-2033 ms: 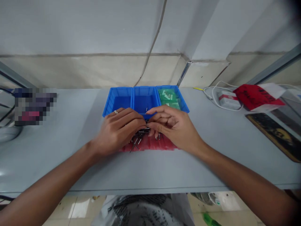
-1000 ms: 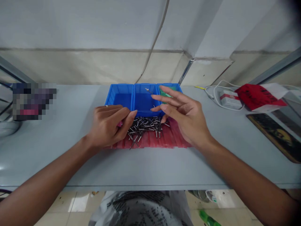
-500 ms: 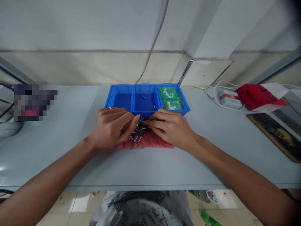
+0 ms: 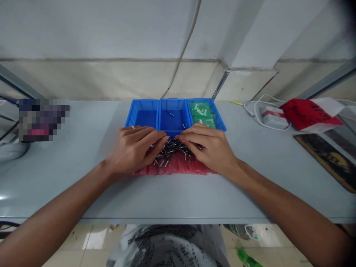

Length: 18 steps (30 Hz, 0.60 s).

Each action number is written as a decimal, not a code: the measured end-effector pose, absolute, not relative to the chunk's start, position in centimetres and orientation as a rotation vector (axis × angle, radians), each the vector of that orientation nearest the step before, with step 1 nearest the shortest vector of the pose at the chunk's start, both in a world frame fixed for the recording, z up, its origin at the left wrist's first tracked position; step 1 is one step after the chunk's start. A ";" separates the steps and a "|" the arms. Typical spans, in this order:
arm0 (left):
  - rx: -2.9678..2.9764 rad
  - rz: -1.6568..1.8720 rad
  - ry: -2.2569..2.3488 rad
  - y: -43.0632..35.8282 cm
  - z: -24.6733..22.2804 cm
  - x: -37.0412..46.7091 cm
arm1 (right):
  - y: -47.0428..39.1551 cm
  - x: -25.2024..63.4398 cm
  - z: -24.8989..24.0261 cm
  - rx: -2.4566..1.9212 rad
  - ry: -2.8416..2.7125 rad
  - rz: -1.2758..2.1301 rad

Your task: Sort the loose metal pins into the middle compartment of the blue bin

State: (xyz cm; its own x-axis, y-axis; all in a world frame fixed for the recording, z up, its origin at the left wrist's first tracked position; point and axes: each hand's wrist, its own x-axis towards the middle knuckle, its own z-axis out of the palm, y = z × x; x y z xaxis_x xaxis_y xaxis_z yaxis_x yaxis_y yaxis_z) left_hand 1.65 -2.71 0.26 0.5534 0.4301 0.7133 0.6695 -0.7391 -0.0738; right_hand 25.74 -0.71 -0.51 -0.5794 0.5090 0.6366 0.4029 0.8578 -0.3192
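- We take the middle blue bin [image 4: 169,125] as our landmark; it stands on the grey table [image 4: 178,200], between the left blue bin [image 4: 144,115] and the right blue bin [image 4: 218,116]
- Our heap of metal pins [image 4: 172,149] lies just in front of the middle blue bin, on top of the red plastic bags [image 4: 178,165], which reach out from under it towards us
- Inside the middle blue bin we see two loose pins [image 4: 183,126], one farther back and one near its right side
- Our left hand [image 4: 135,148] is at the front left of the middle blue bin, over the left part of the heap; its fingers are curled, with the thumb and forefinger drawn close together, and we cannot tell whether they grasp anything
- Our right hand [image 4: 213,146] is at the front right of the middle blue bin, fingers bent and bunched, tips down by the heap; we cannot tell whether a pin is pinched between them
- To the right of the middle blue bin, we have green packets [image 4: 205,119] in the right blue bin
- Well apart to its right, we see a white box [image 4: 274,117] beside a white cable [image 4: 256,115], and a red and white package [image 4: 308,114]
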 end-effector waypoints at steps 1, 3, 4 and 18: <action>-2.452 -0.994 -0.909 -2.7 0.2 1.7 | -0.9 25.7 -0.3 -0.669 -2.210 0.204; -2.444 -0.999 -0.914 -2.7 0.2 1.7 | -1.3 25.6 0.2 -0.728 -2.077 0.320; -2.439 -1.003 -0.905 -2.7 0.3 1.8 | -1.6 25.5 0.5 -0.771 -2.013 0.394; -2.400 -1.102 -0.896 -3.0 0.7 1.9 | -2.7 24.9 1.1 -0.864 -1.591 0.949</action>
